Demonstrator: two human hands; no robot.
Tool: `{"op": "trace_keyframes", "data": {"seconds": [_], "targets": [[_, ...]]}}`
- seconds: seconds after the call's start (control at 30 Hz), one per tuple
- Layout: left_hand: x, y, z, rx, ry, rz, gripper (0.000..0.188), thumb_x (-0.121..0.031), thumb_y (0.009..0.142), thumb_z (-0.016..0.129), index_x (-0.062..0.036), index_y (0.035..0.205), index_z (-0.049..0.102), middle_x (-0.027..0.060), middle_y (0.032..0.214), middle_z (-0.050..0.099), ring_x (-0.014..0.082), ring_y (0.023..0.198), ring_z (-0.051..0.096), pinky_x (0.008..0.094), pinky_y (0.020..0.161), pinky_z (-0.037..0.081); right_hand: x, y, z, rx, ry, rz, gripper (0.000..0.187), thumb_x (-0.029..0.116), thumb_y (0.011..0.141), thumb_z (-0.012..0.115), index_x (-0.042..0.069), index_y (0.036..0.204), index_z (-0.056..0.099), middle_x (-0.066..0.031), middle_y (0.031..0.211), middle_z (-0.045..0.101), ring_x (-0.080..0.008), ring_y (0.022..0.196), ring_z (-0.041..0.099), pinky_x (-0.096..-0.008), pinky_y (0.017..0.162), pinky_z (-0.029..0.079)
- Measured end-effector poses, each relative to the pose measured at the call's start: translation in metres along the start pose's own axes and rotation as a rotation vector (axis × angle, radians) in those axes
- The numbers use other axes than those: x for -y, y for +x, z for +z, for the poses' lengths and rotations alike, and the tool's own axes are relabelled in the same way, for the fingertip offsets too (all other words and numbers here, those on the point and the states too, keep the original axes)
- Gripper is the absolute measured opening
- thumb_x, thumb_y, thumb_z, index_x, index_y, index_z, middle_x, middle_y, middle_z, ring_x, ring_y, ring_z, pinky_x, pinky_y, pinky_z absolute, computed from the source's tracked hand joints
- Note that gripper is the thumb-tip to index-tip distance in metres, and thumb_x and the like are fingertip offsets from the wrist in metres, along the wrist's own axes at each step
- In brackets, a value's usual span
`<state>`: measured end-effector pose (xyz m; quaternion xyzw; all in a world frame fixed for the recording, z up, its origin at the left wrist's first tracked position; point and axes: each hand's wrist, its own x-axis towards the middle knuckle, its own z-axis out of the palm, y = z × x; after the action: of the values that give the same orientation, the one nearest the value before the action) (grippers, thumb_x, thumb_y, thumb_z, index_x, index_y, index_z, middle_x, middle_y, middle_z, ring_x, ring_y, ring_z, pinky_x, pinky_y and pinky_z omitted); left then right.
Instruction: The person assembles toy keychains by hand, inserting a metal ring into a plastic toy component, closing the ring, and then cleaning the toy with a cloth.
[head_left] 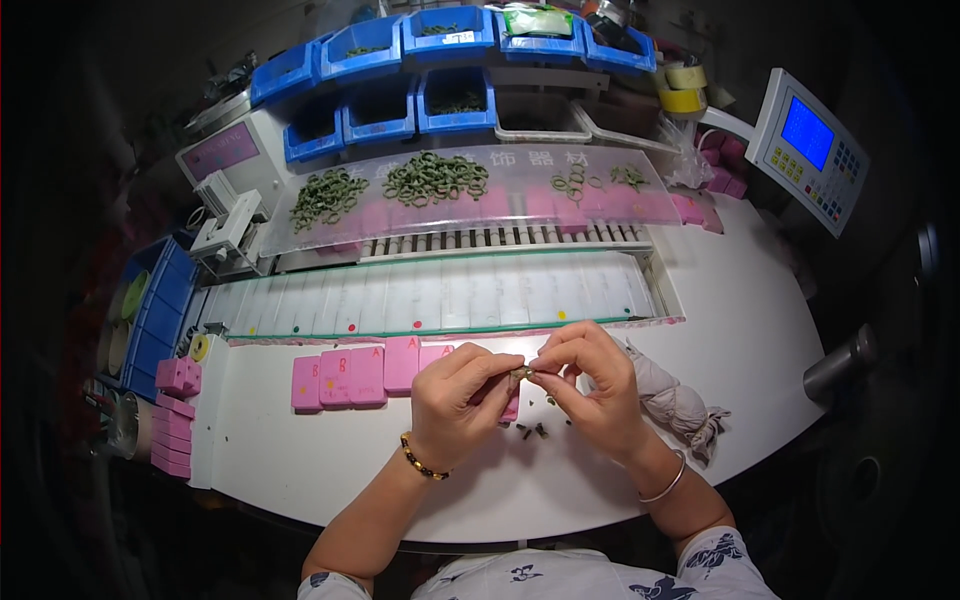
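Above the white table, my left hand (pixel 450 395) and my right hand (pixel 598 385) meet fingertip to fingertip. Both are closed in a pinch on a small greenish piece (pixel 525 371), mostly hidden by the fingers, so its exact kind does not show. Below the hands lie several small dark green bits (pixel 540 430). A row of flat pink blocks (pixel 350 377) with red marks runs left from behind my left hand. Part of another pink block (pixel 511 408) shows between the hands.
A clear sheet (pixel 530 170) behind the hands bears heaps of green rings (pixel 432 178). Nearer lies a white glass-topped panel (pixel 430 290). Blue bins (pixel 450 105) stand at the back, a screened control panel (pixel 808 150) at right. A rolled pale cloth (pixel 680 405) lies beside my right hand.
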<state>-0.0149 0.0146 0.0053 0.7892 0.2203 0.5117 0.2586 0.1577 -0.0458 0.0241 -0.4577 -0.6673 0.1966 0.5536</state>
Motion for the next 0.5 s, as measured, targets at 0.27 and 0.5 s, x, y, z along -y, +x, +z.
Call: {"op": "trace_keyframes", "data": {"seconds": [0.27, 0.5], "targets": [[0.003, 0.0, 0.0, 0.062, -0.197, -0.183, 0.009, 0.001, 0.081, 0.07, 0.0016, 0.09, 0.068, 0.0084, 0.081, 0.067, 0.0132, 0.066, 0.064, 0.025, 0.06, 0.051, -0.001, 0.001, -0.004, -0.018, -0.016, 0.061, 0.015, -0.001, 0.079, 0.071, 0.005, 0.092, 0.066, -0.0056, 0.096, 0.06, -0.0096, 0.074, 0.059, -0.0206, 0.053, 0.041], [0.033, 0.085, -0.037, 1.039, -0.188, -0.775, 0.015, -0.017, 0.086, 0.07, -0.003, 0.09, 0.069, 0.0023, 0.075, 0.067, 0.0065, 0.064, 0.061, 0.0206, 0.054, 0.049, 0.001, -0.001, -0.038, -0.133, 0.198, 0.378, 0.025, 0.002, 0.081, 0.072, 0.003, 0.104, 0.062, -0.0026, 0.102, 0.058, -0.0071, 0.082, 0.058, -0.0193, 0.061, 0.046]]}}
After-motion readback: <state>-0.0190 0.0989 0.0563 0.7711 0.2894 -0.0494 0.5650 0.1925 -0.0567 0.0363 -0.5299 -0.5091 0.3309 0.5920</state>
